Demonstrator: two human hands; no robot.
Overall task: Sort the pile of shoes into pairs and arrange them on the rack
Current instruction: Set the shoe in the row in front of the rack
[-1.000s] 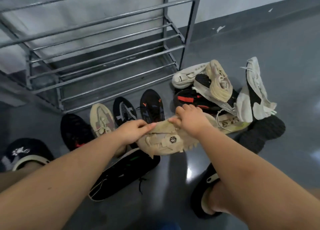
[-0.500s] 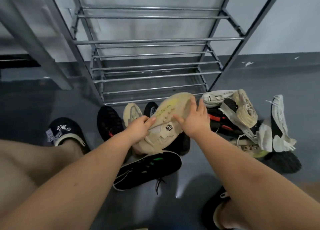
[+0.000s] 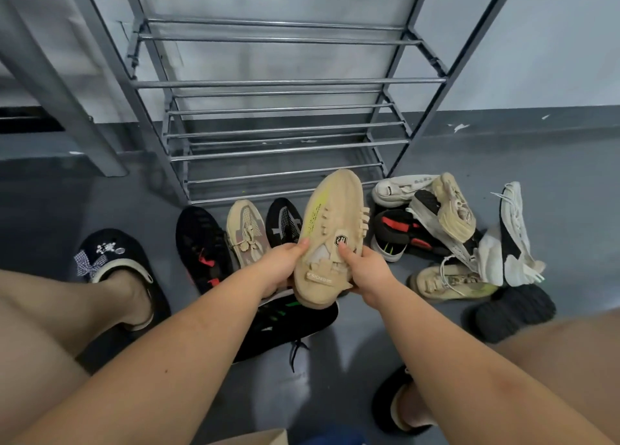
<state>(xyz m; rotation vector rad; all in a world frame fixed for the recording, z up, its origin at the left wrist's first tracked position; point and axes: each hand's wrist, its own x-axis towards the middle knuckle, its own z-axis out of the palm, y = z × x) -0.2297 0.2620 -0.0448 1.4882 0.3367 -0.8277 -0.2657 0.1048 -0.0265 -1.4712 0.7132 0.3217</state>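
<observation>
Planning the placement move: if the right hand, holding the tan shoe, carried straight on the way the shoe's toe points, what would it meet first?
Probably the front bars of the shoe rack's bottom shelf: the tan shoe's toe, held by the right hand and left hand, already overlaps them in view. Depth is unclear.

Single head view, looking forward-down, close over hands (image 3: 335, 270).

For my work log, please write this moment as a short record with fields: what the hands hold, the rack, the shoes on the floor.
held item: beige shoe, toe toward the rack
left hand: grips the shoe's heel end, left side
right hand: grips the heel end, right side
rack: metal bars, no shoes on the shelves in view
row by rack: black shoe with red, tan shoe, black shoe with grey
pile: mixed shoes, right of the rack
</observation>
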